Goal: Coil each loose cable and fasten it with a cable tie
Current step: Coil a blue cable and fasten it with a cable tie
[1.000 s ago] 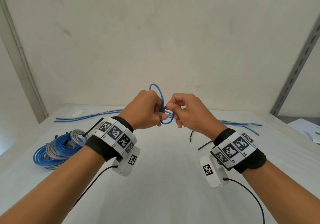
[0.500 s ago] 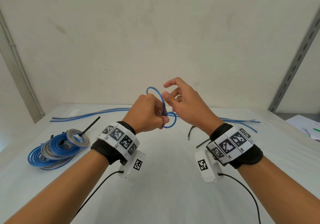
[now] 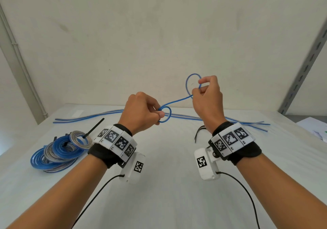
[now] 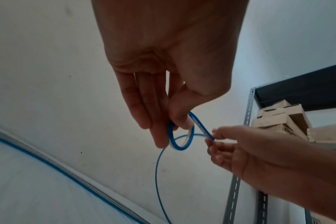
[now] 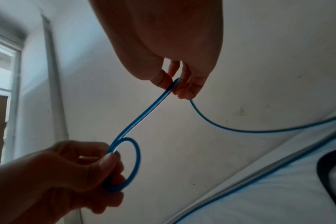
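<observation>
A thin blue cable (image 3: pixel 177 101) is held in the air between both hands above the white table (image 3: pixel 168 184). My left hand (image 3: pixel 141 111) pinches a small coil of it (image 3: pixel 165 114), seen close in the left wrist view (image 4: pixel 180 136) and in the right wrist view (image 5: pixel 128 163). My right hand (image 3: pixel 206 96), higher and to the right, pinches the cable (image 5: pixel 175 86) where a wider loop (image 3: pixel 192 83) rises above it. The free end (image 5: pixel 240 128) trails down to the table.
Several loose blue cables (image 3: pixel 88 117) lie along the table's far edge. A pile of tied blue and grey coils (image 3: pixel 58 150) sits at the left. Loose black cable ties (image 3: pixel 199 131) lie behind my right wrist. A metal shelf upright (image 3: pixel 304 69) stands at the right.
My right hand has moved up and to the right, away from the left, drawing a length of cable out between them. The coil in my left hand is smaller.
</observation>
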